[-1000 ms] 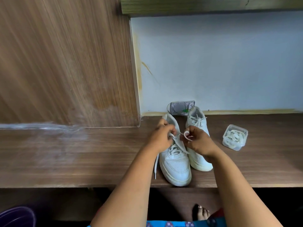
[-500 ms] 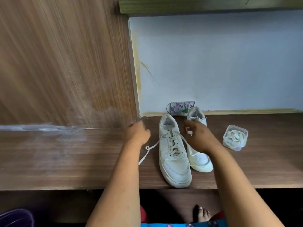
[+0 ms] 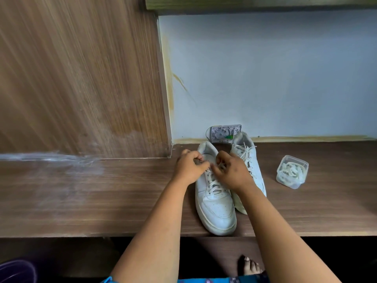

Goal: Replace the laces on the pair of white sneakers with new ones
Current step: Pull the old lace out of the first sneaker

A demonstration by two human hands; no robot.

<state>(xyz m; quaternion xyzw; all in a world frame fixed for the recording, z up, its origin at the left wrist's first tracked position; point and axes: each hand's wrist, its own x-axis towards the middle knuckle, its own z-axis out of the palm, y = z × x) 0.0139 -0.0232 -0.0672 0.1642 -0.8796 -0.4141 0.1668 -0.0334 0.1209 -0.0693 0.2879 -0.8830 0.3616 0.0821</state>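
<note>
wood panel (image 3: 77, 78) upright at far left, its foot meeting the shelf (image 3: 81, 197). purple rim of something (image 3: 16, 270) low in the left corner, below the shelf edge. left hand (image 3: 190, 168) over the top eyelets of the near sneaker (image 3: 214, 203), fingers curled, pinching the lace (image 3: 213, 185) at the collar. right hand (image 3: 232, 172) just beside it, almost touching, fingers bent down onto the same lace ends; which strand each hand has, cannot tell. near sneaker sits toe toward the shelf's front edge, lace threaded through the lower eyelets. second sneaker (image 3: 250, 158) touching its right side, set farther back, laced, partly hidden by the right wrist. small printed box (image 3: 224, 133) against the wall (image 3: 265, 78) behind both heels. clear tub (image 3: 292, 171) well right of the shoes, lid on, pale coiled laces inside. bare toes (image 3: 250, 266) below the shelf, near patterned blue cloth (image 3: 214, 280).
</note>
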